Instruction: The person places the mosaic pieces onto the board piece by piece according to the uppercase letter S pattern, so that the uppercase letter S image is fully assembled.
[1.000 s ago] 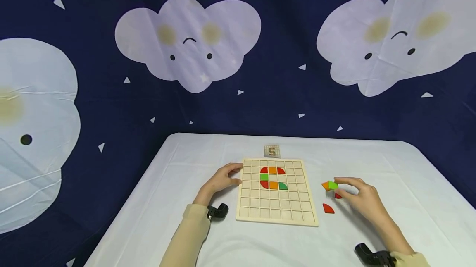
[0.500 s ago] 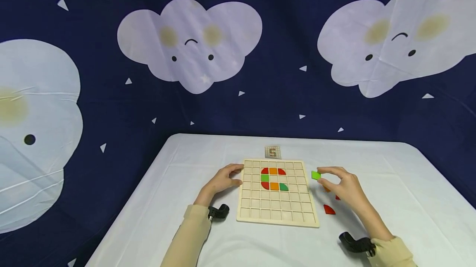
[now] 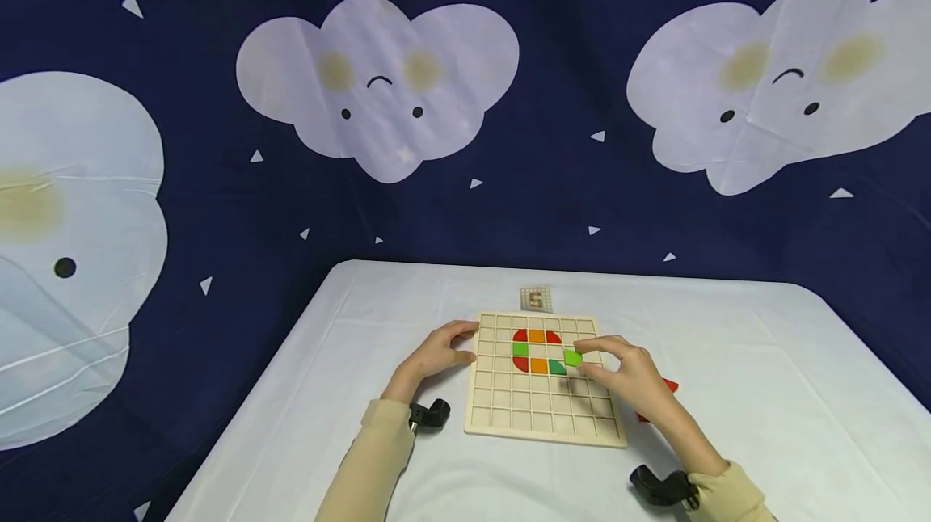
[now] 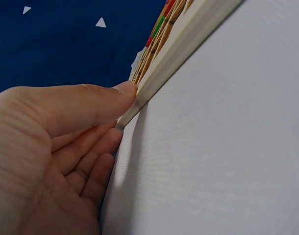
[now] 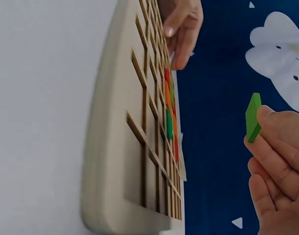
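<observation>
Firstly, found the green square (image 3: 573, 358) right of frame centre, above the board (image 3: 538, 397) and apart from it in the right wrist view. Noted the right hand (image 3: 627, 372) pinching it between thumb and fingertips, parted only by its width. Saw the left hand (image 3: 439, 348) at the board's left edge, thumb and fingers parted, loosely bent and touching that edge. Counted seven tiles (image 3: 539, 365) in the board's upper half: red, orange, red; light green below at left; then red, orange, dark green. Sighted a card (image 3: 536, 299) on the white table (image 3: 436, 473), just beyond the board. Recorded red pieces (image 3: 671, 385) at lower right, partly hidden by the right arm (image 3: 684, 433). Observed a blue backdrop (image 3: 553, 102) across the upper frame.
</observation>
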### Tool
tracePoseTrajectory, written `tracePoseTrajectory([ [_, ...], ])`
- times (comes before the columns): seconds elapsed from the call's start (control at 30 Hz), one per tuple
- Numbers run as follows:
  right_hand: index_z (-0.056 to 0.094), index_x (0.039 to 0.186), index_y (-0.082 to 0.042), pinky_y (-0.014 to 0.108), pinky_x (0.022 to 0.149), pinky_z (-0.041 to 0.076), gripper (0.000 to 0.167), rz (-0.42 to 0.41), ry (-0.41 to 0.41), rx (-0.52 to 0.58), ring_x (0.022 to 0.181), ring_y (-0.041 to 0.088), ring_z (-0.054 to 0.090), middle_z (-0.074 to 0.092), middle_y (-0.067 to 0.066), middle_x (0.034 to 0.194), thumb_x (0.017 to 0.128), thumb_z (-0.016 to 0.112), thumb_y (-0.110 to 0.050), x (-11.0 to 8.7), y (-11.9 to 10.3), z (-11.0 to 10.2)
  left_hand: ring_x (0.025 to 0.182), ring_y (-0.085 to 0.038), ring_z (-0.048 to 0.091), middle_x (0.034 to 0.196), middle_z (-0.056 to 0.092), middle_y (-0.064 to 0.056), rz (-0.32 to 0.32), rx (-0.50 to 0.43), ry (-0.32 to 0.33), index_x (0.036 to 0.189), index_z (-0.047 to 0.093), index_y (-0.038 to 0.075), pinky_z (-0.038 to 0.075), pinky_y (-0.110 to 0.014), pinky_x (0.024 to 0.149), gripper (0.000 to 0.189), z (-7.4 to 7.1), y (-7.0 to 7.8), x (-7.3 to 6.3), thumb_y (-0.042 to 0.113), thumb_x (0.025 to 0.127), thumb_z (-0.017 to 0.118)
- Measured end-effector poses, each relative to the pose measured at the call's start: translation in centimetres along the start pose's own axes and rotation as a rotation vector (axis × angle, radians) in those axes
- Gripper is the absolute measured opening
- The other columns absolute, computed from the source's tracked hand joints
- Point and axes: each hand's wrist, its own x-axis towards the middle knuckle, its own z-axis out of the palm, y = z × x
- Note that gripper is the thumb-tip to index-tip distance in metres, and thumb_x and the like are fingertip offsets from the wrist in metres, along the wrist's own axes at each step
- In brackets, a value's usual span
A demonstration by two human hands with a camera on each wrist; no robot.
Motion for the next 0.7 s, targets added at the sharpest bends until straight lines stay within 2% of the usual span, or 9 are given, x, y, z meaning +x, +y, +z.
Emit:
tracePoseTrajectory([
  [0.23,0.072,0.106,-0.012,0.052,0.089,0.046,0.028,-0.046,-0.035,-0.034,0.108,0.028,0.058,0.066,-0.002,0.107,0.079,0.077,-0.015,-0.3,0.4,1.6,0.113,-0.028,0.051,0.126,0.054,-0.015,-0.008,-0.006,0.002,0.132,0.051,-0.004,0.04,-0.041,0.1,0.055,0.0,0.1,0.1,-0.001,0.08,0.071],
  [0.47,0.072,0.103,-0.012,0.038,0.082,0.053,0.031,-0.124,-0.049,-0.097,0.099,0.018,0.06,0.066,-0.005,0.103,0.073,0.081,-0.011,-0.6,1.5,3.0,0.113,-0.029,0.051,0.127,0.054,-0.015,-0.021,0.001,0.002,0.132,0.051,-0.003,0.04,-0.041,0.101,0.055,0.0,0.2,0.0,0.0,0.08,0.071],
  [0.7,0.072,0.103,-0.01,0.041,0.085,0.05,0.031,-0.189,-0.049,-0.166,0.098,0.016,0.058,0.066,-0.006,0.101,0.073,0.081,-0.011,-0.7,1.8,3.6,0.114,-0.028,0.051,0.127,0.054,-0.014,-0.029,-0.011,0.002,0.132,0.051,-0.003,0.039,-0.041,0.101,0.055,0.0,0.2,0.1,0.0,0.08,0.071],
])
